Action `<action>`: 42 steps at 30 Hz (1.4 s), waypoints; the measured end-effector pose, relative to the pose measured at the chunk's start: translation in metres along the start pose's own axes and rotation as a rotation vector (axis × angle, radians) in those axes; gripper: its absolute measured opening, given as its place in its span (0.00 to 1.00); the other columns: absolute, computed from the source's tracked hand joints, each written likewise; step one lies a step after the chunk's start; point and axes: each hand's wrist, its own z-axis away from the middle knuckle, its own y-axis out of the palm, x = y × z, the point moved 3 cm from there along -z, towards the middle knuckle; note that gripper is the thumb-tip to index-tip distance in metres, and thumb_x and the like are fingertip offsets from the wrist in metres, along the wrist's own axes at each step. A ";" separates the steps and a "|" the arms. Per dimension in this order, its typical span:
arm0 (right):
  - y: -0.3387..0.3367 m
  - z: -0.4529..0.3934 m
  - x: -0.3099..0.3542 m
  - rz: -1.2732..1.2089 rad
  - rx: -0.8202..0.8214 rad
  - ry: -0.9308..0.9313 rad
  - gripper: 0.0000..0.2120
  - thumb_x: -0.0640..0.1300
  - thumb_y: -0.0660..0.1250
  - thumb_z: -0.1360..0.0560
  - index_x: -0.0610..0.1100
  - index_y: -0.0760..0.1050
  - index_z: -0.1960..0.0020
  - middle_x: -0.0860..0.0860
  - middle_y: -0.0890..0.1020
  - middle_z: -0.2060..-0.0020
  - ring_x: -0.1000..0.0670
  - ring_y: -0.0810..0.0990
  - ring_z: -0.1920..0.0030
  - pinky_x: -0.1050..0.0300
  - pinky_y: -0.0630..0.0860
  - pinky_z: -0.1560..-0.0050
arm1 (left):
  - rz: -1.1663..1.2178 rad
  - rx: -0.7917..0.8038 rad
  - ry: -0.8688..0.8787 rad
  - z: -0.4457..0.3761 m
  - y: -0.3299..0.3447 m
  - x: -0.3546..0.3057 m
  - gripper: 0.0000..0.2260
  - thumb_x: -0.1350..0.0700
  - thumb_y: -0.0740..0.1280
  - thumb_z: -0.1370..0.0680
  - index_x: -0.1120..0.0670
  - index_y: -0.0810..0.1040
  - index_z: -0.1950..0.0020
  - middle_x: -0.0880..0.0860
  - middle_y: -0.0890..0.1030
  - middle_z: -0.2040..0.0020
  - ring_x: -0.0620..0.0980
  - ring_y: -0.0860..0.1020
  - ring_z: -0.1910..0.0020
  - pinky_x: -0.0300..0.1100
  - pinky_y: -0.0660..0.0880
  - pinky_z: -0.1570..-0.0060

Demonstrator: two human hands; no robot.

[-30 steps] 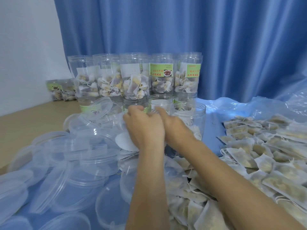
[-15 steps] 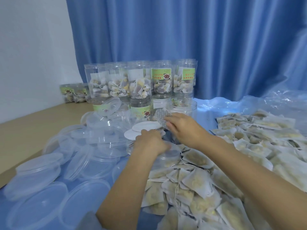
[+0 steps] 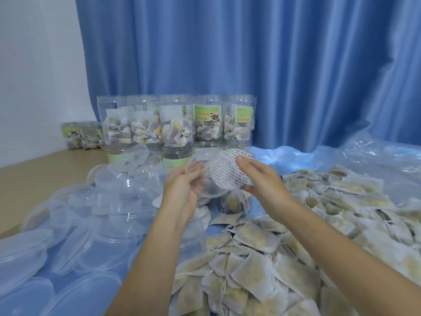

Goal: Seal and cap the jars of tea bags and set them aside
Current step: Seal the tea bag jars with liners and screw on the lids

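My left hand holds a clear plastic lid tilted up, its open side facing right. My right hand pinches a round white seal disc with printed lines, held against the lid's mouth. Just below the hands stands an open jar holding tea bags, partly hidden by them. A row of filled, labelled jars is stacked at the back in front of the blue curtain.
Several loose clear lids are heaped at the left on the blue sheet. Loose tea bags cover the middle and right. More small jars sit by the wall at far left. The wooden tabletop shows at left.
Both hands came back from the jars and rose. The left hand picked up a clear lid, the right lifted a white seal disc, and the two are now held together.
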 end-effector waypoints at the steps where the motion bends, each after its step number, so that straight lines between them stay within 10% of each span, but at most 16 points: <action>1: 0.001 -0.004 0.004 -0.137 0.028 0.012 0.20 0.52 0.67 0.25 0.43 0.76 0.38 0.49 0.81 0.41 0.51 0.79 0.41 0.53 0.75 0.41 | 0.043 0.033 -0.015 -0.005 0.003 0.000 0.12 0.70 0.60 0.23 0.64 0.73 0.40 0.53 0.83 0.56 0.42 0.82 0.67 0.33 0.78 0.66; 5: 0.006 -0.021 0.013 -0.351 0.080 0.029 0.33 0.52 0.72 0.37 0.42 0.72 0.35 0.46 0.81 0.42 0.46 0.80 0.42 0.47 0.77 0.41 | 0.029 0.080 0.012 -0.022 0.013 0.004 0.16 0.65 0.62 0.22 0.61 0.72 0.34 0.57 0.77 0.36 0.53 0.77 0.39 0.50 0.71 0.35; 10: 0.007 -0.040 0.016 -0.372 0.065 -0.017 0.28 0.39 0.71 0.30 0.47 0.68 0.32 0.47 0.82 0.45 0.50 0.84 0.54 0.55 0.80 0.60 | 0.113 0.206 0.049 -0.034 0.027 0.003 0.11 0.65 0.62 0.22 0.61 0.76 0.41 0.59 0.82 0.46 0.55 0.81 0.47 0.49 0.78 0.46; 17: 0.000 -0.053 0.022 -0.247 0.222 -0.037 0.22 0.39 0.66 0.27 0.42 0.72 0.34 0.45 0.82 0.44 0.48 0.82 0.49 0.53 0.80 0.49 | 0.215 0.300 0.041 -0.041 0.026 0.009 0.17 0.59 0.69 0.32 0.57 0.79 0.44 0.56 0.83 0.46 0.53 0.82 0.46 0.47 0.80 0.48; 23: 0.013 -0.052 0.033 0.832 0.015 -0.607 0.44 0.58 0.76 0.38 0.61 0.56 0.28 0.50 0.61 0.29 0.52 0.61 0.29 0.56 0.61 0.31 | 0.062 0.237 0.140 -0.041 0.026 0.006 0.09 0.60 0.72 0.30 0.54 0.78 0.51 0.51 0.84 0.57 0.50 0.82 0.57 0.43 0.79 0.59; 27: 0.012 -0.066 0.030 0.955 -0.017 -0.642 0.43 0.66 0.72 0.37 0.57 0.60 0.27 0.44 0.62 0.29 0.43 0.59 0.28 0.46 0.58 0.28 | 0.113 0.412 0.068 -0.033 0.040 0.006 0.11 0.52 0.72 0.33 0.54 0.78 0.54 0.53 0.78 0.59 0.50 0.77 0.56 0.44 0.76 0.53; 34: -0.017 -0.108 0.017 1.002 -0.048 -0.177 0.42 0.79 0.61 0.47 0.72 0.60 0.33 0.48 0.70 0.34 0.44 0.65 0.31 0.47 0.64 0.31 | -0.314 -0.230 0.239 -0.050 0.012 0.024 0.04 0.59 0.68 0.26 0.50 0.77 0.57 0.48 0.80 0.61 0.37 0.77 0.69 0.39 0.72 0.59; 42: -0.006 -0.117 -0.004 0.963 0.073 -0.136 0.28 0.67 0.70 0.38 0.68 0.71 0.39 0.53 0.69 0.30 0.52 0.68 0.33 0.59 0.65 0.41 | -0.290 -0.237 0.244 -0.056 0.003 0.032 0.07 0.62 0.66 0.24 0.49 0.74 0.57 0.46 0.79 0.62 0.40 0.77 0.68 0.33 0.71 0.69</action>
